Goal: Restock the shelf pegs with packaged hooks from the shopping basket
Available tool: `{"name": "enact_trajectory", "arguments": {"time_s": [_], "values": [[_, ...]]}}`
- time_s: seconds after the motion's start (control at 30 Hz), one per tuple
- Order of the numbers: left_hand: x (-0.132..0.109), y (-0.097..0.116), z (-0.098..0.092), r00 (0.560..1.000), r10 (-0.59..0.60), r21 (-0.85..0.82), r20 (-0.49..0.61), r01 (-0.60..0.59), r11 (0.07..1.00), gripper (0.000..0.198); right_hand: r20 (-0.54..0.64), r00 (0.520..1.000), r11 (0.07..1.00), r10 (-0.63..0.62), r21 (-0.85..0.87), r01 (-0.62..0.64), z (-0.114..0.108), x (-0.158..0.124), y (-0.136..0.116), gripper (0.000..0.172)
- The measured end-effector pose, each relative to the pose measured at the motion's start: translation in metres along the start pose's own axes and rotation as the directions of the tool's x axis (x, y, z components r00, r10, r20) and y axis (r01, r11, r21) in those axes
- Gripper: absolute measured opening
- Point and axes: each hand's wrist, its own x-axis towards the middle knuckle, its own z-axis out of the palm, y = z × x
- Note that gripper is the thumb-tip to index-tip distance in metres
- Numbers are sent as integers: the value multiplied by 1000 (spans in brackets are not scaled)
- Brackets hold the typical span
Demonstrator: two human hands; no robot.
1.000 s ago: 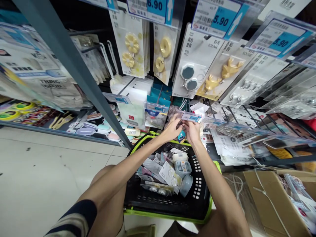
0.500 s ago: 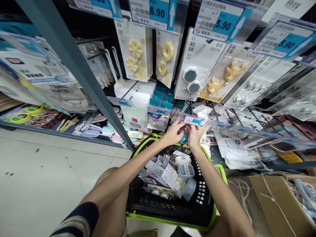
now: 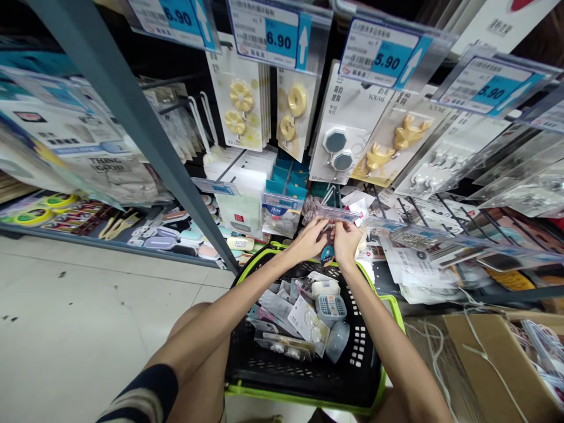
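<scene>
Both my hands are close together at the lower hanging rack, just above the basket's far rim. My left hand (image 3: 311, 239) has its fingers bent around the left side of a small brownish item, largely hidden, with a blue tag (image 3: 327, 255) dangling below it. From the other side my right hand (image 3: 346, 239) pinches at the same item, thumb and fingers closed. A clear price-label holder (image 3: 337, 215) is right above my fingertips. Behind my left fingers hangs a grey ruffled bath puff (image 3: 312, 207). The black basket (image 3: 304, 376) with green rim contains carded hooks (image 3: 309, 320) and a grey-blue plastic box (image 3: 331, 308).
Carded wall hooks (image 3: 240, 103) hang above my hands, under a row of price labels (image 3: 279, 38). A grey shelf post (image 3: 145, 129) slants down on the left. Hairbrushes (image 3: 163, 241) lie on the bottom shelf. An open cardboard box (image 3: 489, 364) stands at the right.
The price label above my hands has tipped, so its printed face no longer shows. My hands stay at the same item, with small finger movements. The view has shifted slightly.
</scene>
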Motion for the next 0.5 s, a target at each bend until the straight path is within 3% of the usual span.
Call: {"name": "enact_trajectory", "arguments": {"time_s": [0.27,0.5], "values": [[-3,3,-3,998,48,50,31,-50,997,51,-59,988,990,-143,-1,144,6,-9,5,26],[1,4,-2,999,19,114,27,-22,993,39,-58,998,994,14,107,-7,5,2,5,20]]}}
